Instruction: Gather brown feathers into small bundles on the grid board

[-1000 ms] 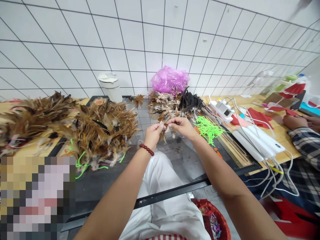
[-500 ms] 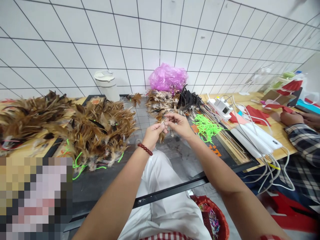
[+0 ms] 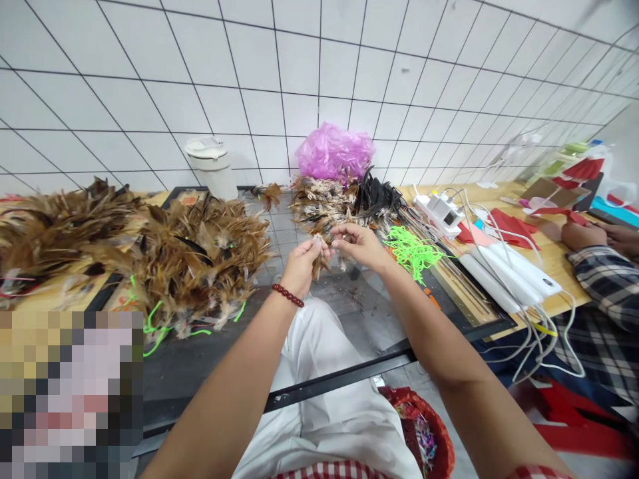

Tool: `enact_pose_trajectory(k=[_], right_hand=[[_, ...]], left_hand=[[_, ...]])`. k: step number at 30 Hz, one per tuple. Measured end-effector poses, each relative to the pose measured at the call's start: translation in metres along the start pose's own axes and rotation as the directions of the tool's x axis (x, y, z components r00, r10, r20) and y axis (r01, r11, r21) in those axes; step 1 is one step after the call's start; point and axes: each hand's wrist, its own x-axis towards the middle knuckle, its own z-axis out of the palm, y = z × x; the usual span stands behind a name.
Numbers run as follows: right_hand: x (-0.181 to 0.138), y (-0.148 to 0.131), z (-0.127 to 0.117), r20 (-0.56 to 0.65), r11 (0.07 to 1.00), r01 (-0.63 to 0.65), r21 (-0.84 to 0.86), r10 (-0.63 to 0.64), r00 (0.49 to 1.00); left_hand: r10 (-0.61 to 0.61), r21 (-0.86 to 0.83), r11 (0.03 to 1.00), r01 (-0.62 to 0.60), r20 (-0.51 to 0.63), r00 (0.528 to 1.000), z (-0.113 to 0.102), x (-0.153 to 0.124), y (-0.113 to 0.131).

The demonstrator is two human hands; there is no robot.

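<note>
My left hand, with a dark red bead bracelet at its wrist, pinches a small tuft of brown feathers. The pale quill ends show by the thumb, and the brown tips hang below the fingers. Right against it, my right hand has its thumb and fingertips drawn together near the quill ends. Whatever those fingertips hold is too small to make out. Just behind both hands lies a heap of pale and brown feathers, with black feathers at its right. Bright green cords lie to the right of my right hand.
Large brown feather piles cover the left side. A white lidded cup and a pink plastic bag stand by the wall. A white power strip with cables lies right, near a co-worker's hand. Below is a red basket.
My left hand has turned slightly and shifted a little left. The feather tips under it now hang closer to its fingers. My right hand stays close by, almost unmoved.
</note>
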Motion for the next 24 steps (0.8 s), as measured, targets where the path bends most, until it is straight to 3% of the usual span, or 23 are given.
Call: enact_pose_trajectory(k=[1, 3, 5, 9, 13, 15, 17, 19, 21, 24], right_hand=[[0.0, 0.0, -0.007, 0.02, 0.986, -0.031, -0.162, 0.035, 0.999], [-0.001, -0.001, -0.021, 0.044, 0.873, -0.093, -0.479, 0.129, 0.991], [-0.003, -0.003, -0.031, 0.059, 0.748, -0.141, -0.649, 0.234, 0.97], [-0.005, -0.005, -0.034, 0.209, 0.707, -0.138, -0.694, 0.381, 0.901], [-0.003, -0.001, -0.029, 0.315, 0.744, -0.056, -0.665, 0.347, 0.883], [-0.002, -0.002, -0.03, 0.251, 0.77, -0.05, -0.637, 0.268, 0.93], [-0.002, -0.003, -0.033, 0.095, 0.726, -0.091, -0.682, 0.211, 0.973], [-0.003, -0.003, -0.038, -0.009, 0.625, -0.17, -0.762, 0.252, 0.968], [-0.005, -0.002, -0.041, 0.008, 0.554, -0.206, -0.806, 0.359, 0.933], [-0.006, 0.0, -0.041, 0.001, 0.534, -0.223, -0.815, 0.387, 0.922]], left_hand=[[0.033, -0.031, 0.999, -0.034, -0.035, 0.999, 0.0, 0.001, 0.001], [0.101, -0.059, 0.992, -0.108, -0.117, 0.988, 0.0, 0.003, 0.003], [0.145, -0.059, 0.986, -0.158, -0.187, 0.972, -0.001, 0.004, 0.004], [0.165, -0.116, 0.973, -0.199, -0.252, 0.954, -0.005, 0.007, 0.006], [0.135, -0.163, 0.971, -0.178, -0.242, 0.961, -0.008, 0.008, 0.007], [0.123, -0.148, 0.976, -0.161, -0.241, 0.963, -0.009, 0.008, 0.006], [0.112, -0.134, 0.98, -0.148, -0.247, 0.963, -0.009, 0.007, 0.004], [0.101, -0.13, 0.982, -0.137, -0.252, 0.962, -0.009, 0.007, 0.002], [0.094, -0.125, 0.984, -0.128, -0.249, 0.964, -0.009, 0.007, 0.001], [0.093, -0.118, 0.985, -0.123, -0.236, 0.967, -0.009, 0.007, 0.0]])
